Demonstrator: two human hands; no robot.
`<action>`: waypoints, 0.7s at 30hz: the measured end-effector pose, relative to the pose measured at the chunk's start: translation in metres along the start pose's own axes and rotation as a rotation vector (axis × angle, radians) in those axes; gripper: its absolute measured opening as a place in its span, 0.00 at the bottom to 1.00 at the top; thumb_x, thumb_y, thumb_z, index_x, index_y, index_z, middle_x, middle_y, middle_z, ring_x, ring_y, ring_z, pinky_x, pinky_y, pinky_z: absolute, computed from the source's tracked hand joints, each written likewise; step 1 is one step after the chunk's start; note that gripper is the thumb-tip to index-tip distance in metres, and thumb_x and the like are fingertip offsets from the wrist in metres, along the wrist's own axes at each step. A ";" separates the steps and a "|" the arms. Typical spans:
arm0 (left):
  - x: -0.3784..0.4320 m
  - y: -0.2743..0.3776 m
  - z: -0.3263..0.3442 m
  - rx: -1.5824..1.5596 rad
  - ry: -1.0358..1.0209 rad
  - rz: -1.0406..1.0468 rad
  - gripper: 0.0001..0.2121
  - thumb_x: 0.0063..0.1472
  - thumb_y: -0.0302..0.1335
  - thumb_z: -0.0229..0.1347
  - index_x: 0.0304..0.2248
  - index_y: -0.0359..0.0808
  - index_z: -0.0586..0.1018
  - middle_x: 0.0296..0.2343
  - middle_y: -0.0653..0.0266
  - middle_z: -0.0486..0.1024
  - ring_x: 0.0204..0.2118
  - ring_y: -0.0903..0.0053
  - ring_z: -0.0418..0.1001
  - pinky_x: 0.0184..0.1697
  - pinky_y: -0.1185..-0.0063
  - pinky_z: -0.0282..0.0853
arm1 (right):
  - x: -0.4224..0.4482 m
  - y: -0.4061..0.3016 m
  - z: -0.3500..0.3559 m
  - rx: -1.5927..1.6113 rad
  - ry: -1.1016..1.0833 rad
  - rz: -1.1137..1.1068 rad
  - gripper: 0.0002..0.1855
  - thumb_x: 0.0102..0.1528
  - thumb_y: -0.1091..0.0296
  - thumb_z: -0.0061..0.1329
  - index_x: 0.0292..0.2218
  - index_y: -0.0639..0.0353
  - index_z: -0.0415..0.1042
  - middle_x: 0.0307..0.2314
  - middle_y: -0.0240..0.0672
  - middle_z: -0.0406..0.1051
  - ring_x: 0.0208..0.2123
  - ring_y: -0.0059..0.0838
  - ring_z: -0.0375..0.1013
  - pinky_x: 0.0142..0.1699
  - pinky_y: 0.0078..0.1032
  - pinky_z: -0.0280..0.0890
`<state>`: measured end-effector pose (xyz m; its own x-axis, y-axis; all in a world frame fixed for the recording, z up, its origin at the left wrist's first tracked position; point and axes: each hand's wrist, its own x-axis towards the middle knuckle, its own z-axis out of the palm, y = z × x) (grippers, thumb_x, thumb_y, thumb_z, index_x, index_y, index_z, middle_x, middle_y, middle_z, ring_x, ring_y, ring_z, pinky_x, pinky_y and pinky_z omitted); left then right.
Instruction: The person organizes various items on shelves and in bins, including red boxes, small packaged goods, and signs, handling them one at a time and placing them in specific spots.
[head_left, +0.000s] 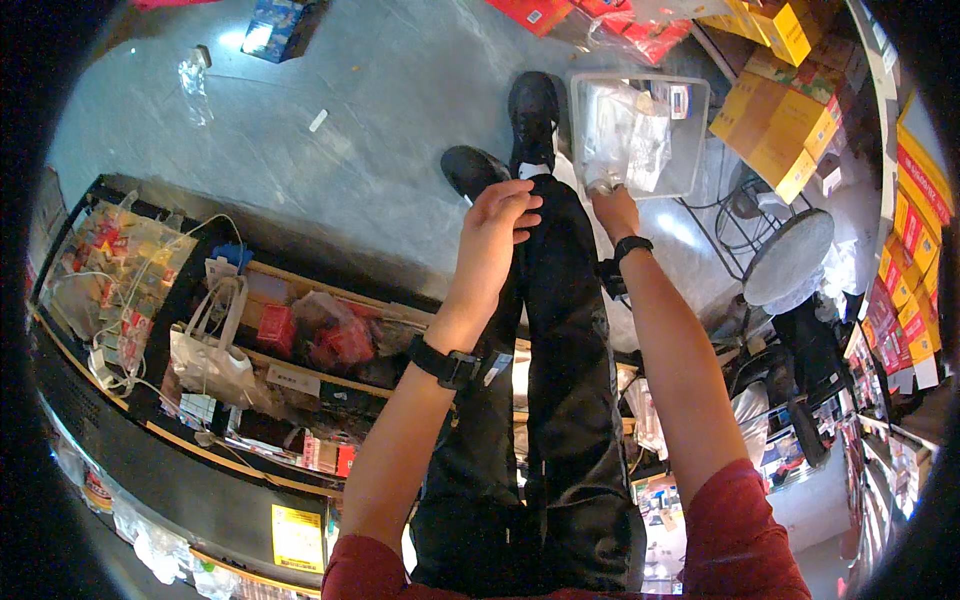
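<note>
My left hand (499, 214) is raised over my legs, fingers loosely bent and apart, with nothing in it. My right hand (616, 212) is at the near rim of a translucent plastic bin (702, 142). Its fingers are closed on a small clump of crumpled clear plastic (600, 185), whose exact kind is hard to tell. Inside the bin lie crumpled clear and white plastic wrappers (622, 139) and a small packet with a blue-edged label (679, 101). The bin stands on the floor, right beside my black shoe (534, 105).
To the left stands a black counter with open shelves (187, 465), holding a white tote bag (214, 360) and a red box (276, 330). A round stool (789, 256) and yellow cartons (776, 124) are on the right. A plastic bottle (195, 82) and a blue box (274, 30) lie on the grey floor (375, 112).
</note>
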<state>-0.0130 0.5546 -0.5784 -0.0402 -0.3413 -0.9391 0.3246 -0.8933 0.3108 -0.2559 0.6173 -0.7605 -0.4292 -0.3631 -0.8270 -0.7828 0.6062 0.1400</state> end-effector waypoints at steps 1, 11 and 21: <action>0.000 0.001 -0.002 -0.001 -0.003 0.001 0.16 0.63 0.37 0.48 0.46 0.38 0.75 0.40 0.63 0.78 0.41 0.77 0.75 0.45 0.79 0.66 | -0.001 0.004 0.003 0.051 0.018 -0.016 0.33 0.51 0.45 0.50 0.49 0.64 0.67 0.41 0.53 0.73 0.46 0.51 0.72 0.50 0.41 0.66; -0.013 0.018 -0.008 0.006 0.004 0.031 0.17 0.62 0.39 0.49 0.46 0.38 0.75 0.41 0.61 0.77 0.41 0.74 0.75 0.45 0.78 0.66 | -0.025 0.033 -0.001 0.153 -0.048 -0.258 0.23 0.54 0.55 0.48 0.48 0.58 0.69 0.33 0.45 0.77 0.39 0.48 0.75 0.44 0.38 0.69; -0.036 0.059 0.000 -0.070 -0.012 0.119 0.13 0.63 0.36 0.51 0.43 0.39 0.77 0.37 0.65 0.78 0.38 0.77 0.75 0.41 0.79 0.66 | -0.116 0.039 -0.096 0.078 -0.024 -0.201 0.16 0.54 0.52 0.50 0.34 0.56 0.77 0.25 0.46 0.75 0.31 0.47 0.76 0.37 0.37 0.69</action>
<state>0.0079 0.5138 -0.5260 -0.0089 -0.4477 -0.8941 0.3927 -0.8239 0.4086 -0.2798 0.6157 -0.6068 -0.2560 -0.4657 -0.8471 -0.8141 0.5764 -0.0708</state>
